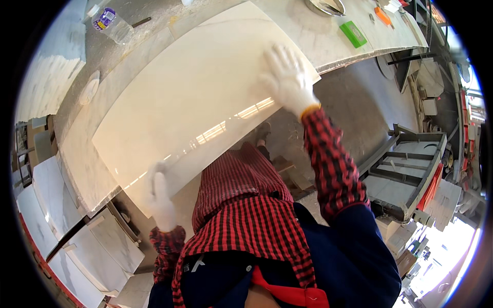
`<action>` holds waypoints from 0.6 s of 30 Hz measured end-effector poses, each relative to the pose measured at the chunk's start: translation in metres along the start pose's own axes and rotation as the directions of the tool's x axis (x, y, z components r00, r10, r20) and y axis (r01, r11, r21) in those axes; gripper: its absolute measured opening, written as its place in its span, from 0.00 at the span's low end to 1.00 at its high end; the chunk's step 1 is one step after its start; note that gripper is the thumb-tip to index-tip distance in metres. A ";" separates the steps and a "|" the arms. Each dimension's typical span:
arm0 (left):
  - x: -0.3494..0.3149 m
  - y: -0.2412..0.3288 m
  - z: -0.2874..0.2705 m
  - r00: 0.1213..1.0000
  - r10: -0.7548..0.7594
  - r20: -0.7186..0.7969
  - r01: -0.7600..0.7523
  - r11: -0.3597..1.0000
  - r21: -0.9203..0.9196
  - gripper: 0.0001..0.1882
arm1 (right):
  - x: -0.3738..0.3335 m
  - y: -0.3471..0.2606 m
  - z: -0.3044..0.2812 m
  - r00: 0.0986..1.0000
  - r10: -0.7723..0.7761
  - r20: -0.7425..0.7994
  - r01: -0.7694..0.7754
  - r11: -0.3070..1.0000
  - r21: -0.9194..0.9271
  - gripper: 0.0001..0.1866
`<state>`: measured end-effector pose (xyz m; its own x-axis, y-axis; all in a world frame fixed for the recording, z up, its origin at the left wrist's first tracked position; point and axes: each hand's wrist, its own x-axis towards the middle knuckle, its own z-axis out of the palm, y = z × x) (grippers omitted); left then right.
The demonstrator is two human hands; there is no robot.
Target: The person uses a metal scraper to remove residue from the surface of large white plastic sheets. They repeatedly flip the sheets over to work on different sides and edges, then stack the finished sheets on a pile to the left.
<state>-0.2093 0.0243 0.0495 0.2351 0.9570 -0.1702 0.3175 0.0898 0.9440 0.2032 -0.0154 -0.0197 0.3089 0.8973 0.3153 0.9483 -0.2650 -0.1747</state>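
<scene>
A large glossy cream stone slab [190, 82] lies tilted across the worktable, its near edge overhanging toward me. My right hand [285, 77], in a white knitted glove, is over its right end with the fingers spread, slightly blurred. It looks flat against the polished face, though contact is not certain. My left hand [162, 197], gloved too, is at the near left edge of the slab. Seen side-on and smeared at the tips, its fingers look stretched out along the edge; nothing shows in them.
On the marble worktable [77, 133] are a clear plastic bottle [112, 25], a metal bowl [326, 6], a green box [353, 34] and an orange tool [383, 16]. White slabs [105, 246] lean at lower left. A metal frame [403, 169] stands at right.
</scene>
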 end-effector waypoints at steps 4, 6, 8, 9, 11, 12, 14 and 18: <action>0.010 -0.001 -0.045 0.987 0.027 -0.157 -0.026 1.000 0.006 0.20 | 0.040 0.032 0.011 0.984 0.169 0.050 -0.166 0.984 -0.061 0.38; 0.006 -0.005 -0.057 0.979 0.032 -0.201 -0.029 0.999 0.019 0.21 | 0.039 0.026 0.010 0.967 0.246 0.070 -0.238 0.966 -0.098 0.40; -0.003 -0.008 -0.062 0.965 0.018 -0.261 -0.020 1.000 -0.004 0.21 | 0.038 0.011 0.010 0.950 0.300 0.086 -0.288 0.949 -0.130 0.41; -0.010 -0.010 -0.066 0.957 0.017 -0.288 -0.020 1.000 -0.004 0.21 | 0.029 0.002 0.007 0.941 0.327 0.087 -0.313 0.938 -0.148 0.41; -0.021 -0.015 -0.073 0.942 0.015 -0.334 -0.021 1.000 -0.016 0.21 | 0.007 0.003 0.007 0.934 0.356 0.012 -0.347 0.916 -0.202 0.40; -0.026 -0.017 -0.077 0.928 0.023 -0.373 -0.032 0.999 -0.018 0.21 | -0.011 0.012 0.011 0.929 0.364 -0.062 -0.368 0.900 -0.232 0.39; -0.035 -0.027 -0.088 0.889 0.031 -0.457 -0.044 0.999 -0.017 0.22 | -0.027 0.003 -0.017 0.900 0.435 0.026 -0.425 0.889 -0.170 0.36; -0.053 -0.060 -0.109 0.845 -0.095 -0.527 0.048 0.994 -0.102 0.24 | -0.068 -0.010 -0.041 0.874 0.483 0.049 -0.473 0.870 -0.138 0.35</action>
<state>-0.3410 -0.0015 0.0327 -0.3156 0.9452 -0.0840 0.2334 0.1631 0.9586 0.1757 -0.0881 -0.0015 0.7242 0.6740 0.1459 0.6895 -0.7035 -0.1722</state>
